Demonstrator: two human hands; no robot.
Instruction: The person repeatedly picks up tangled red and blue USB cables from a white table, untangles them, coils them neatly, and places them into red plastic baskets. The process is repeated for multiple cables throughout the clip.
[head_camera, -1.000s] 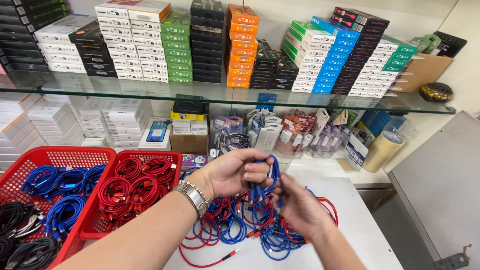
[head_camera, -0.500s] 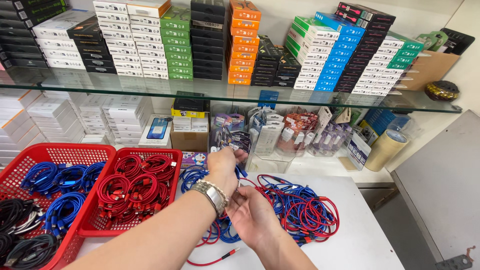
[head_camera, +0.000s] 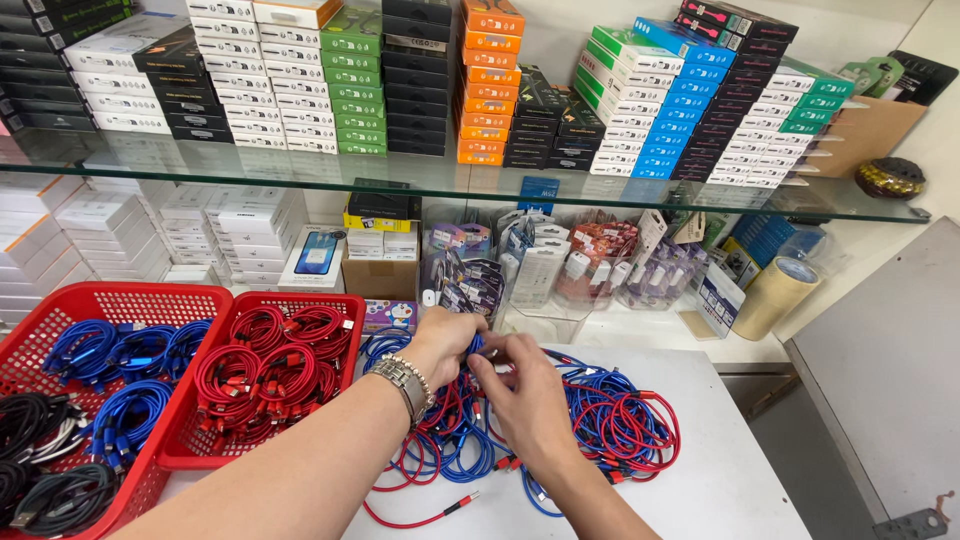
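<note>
A tangled heap of red and blue cables (head_camera: 600, 425) lies on the white table (head_camera: 720, 490). Both my hands are down in its near-left part. My left hand (head_camera: 440, 345), with a metal watch at the wrist, pinches a blue cable (head_camera: 478, 350) at the top of the heap. My right hand (head_camera: 520, 390) sits just to its right, fingers closed on the same blue cable. A loose red cable end (head_camera: 455, 505) trails toward the table's front edge.
Two red baskets stand at the left: one (head_camera: 275, 375) with coiled red cables, one (head_camera: 90, 370) with blue and black cables. A glass shelf (head_camera: 480, 190) carries stacked boxes above small packaged goods. A tape roll (head_camera: 775, 295) stands at the right.
My hands held a blue cable up above the heap, then came down and forward; now both work low in the pile's left part.
</note>
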